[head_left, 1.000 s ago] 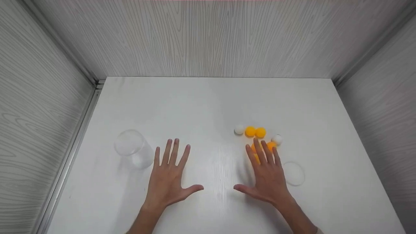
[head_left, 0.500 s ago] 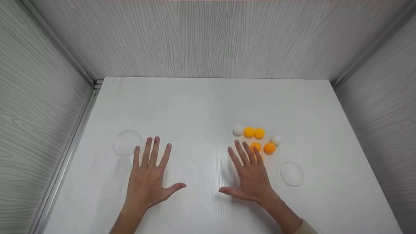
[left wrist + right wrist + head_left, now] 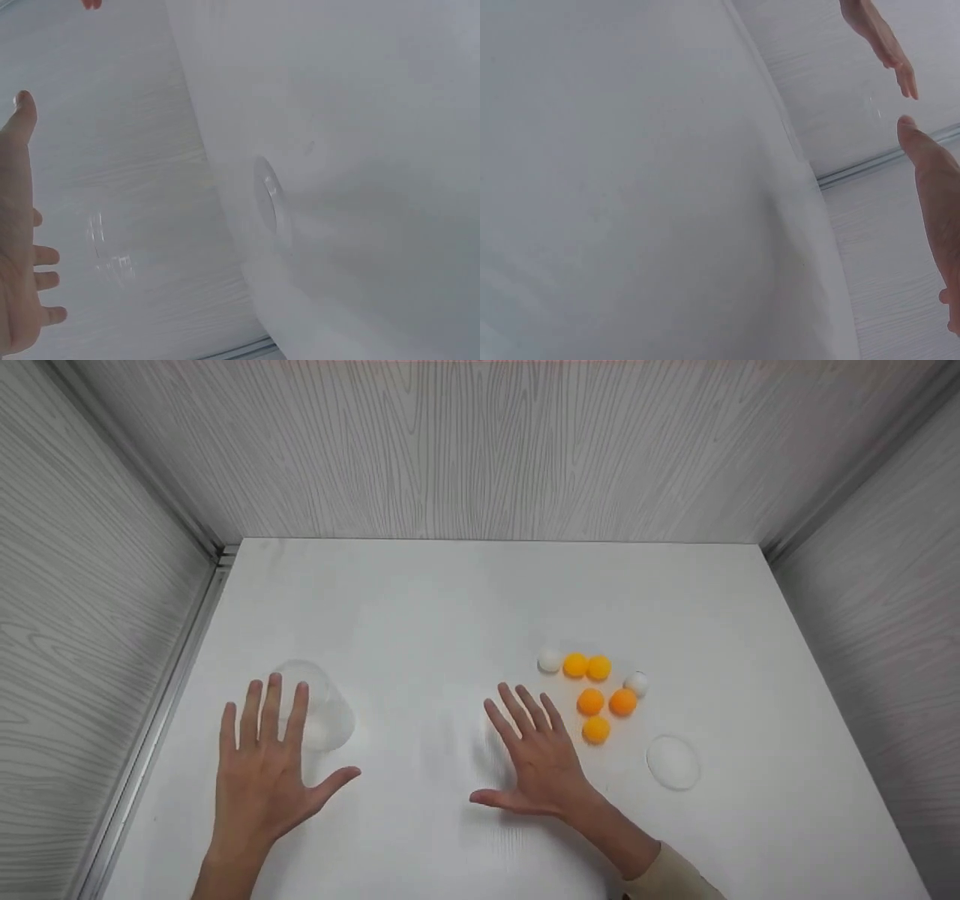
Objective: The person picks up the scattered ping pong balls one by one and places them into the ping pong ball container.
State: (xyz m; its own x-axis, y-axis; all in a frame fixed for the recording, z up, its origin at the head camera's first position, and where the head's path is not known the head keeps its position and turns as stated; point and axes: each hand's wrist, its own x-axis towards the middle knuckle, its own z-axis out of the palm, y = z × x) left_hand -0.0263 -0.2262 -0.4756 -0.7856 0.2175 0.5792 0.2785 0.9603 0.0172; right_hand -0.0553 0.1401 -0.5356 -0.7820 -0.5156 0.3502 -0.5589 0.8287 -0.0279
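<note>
My left hand (image 3: 262, 780), fingers spread straight and palm down, overlaps a clear plastic cup (image 3: 330, 720) in the head view and covers part of its rim. The cup (image 3: 270, 199) also shows in the left wrist view, apart from the fingers. Near the middle of the table my right hand (image 3: 544, 765) hovers with spread fingers and holds nothing. To its right lie several orange balls (image 3: 591, 702) like table tennis balls, with a white ball (image 3: 550, 661) at the left end and another white ball (image 3: 636, 683) at the right.
A thin clear ring or round lid (image 3: 673, 763) lies flat right of the balls. The white table (image 3: 465, 600) is enclosed by a wood-grain back panel (image 3: 480, 450) and side panels (image 3: 885, 585).
Both hands have moved left with fingers still spread. The left hand now overlaps the cup, and the right hand has uncovered the orange balls. The balls and ring stay in place.
</note>
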